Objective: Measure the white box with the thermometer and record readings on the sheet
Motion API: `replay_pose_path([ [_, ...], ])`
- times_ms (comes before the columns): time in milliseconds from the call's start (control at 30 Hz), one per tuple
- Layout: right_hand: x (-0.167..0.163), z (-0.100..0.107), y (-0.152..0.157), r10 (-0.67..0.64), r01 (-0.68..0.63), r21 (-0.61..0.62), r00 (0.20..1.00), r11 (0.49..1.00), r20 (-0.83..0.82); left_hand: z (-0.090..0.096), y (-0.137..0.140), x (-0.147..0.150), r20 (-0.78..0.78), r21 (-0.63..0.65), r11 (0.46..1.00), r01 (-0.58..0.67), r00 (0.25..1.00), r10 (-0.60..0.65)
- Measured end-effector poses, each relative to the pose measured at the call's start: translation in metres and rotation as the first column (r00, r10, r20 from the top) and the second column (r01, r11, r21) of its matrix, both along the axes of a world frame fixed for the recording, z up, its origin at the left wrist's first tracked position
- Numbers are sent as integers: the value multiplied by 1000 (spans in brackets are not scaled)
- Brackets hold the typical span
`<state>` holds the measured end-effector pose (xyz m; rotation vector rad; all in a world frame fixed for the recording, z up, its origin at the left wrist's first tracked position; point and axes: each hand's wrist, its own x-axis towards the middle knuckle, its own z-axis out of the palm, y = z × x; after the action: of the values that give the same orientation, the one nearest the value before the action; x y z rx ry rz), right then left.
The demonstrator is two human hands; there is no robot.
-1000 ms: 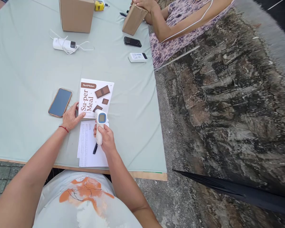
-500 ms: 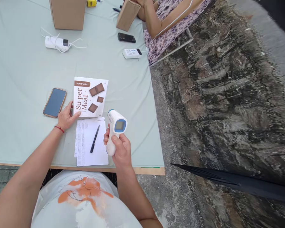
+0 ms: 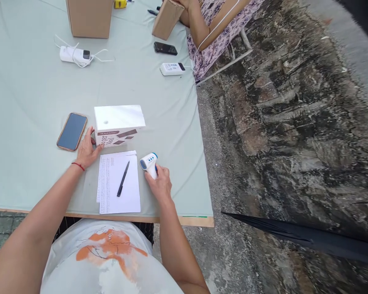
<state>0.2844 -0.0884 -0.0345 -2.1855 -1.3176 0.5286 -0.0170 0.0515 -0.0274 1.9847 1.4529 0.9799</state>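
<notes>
A white Su-per Meal box stands upright on the table, its white top and part of its printed front showing. At its lower left corner, my left hand grips it, thumb at the front and fingers along the side. My right hand is closed around the handle of a white and blue infrared thermometer, low over the table to the right of the papers. Printed sheets of paper lie in front of the box, with a black pen on top. A smartphone lies left of my left hand.
Farther back are a cardboard carton, a white device with a cable, a black phone and another white device. A co-worker's arm reaches to a smaller carton. The table edge runs beside me.
The box has tipped from showing its front to showing its white top. My right hand has turned and lowered the thermometer, whose screen no longer faces me. My left hand stays at the box.
</notes>
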Motion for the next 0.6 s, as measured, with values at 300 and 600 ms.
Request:
replay_pose_path([
  [300,-45,2,8,421,-496,303,862,814,281,5,-21,1,-17,-11,990,-141,990,141],
  [600,-43,13,23,681,-713,68,690,698,247,18,-62,3,-362,-24,989,148,921,-147],
])
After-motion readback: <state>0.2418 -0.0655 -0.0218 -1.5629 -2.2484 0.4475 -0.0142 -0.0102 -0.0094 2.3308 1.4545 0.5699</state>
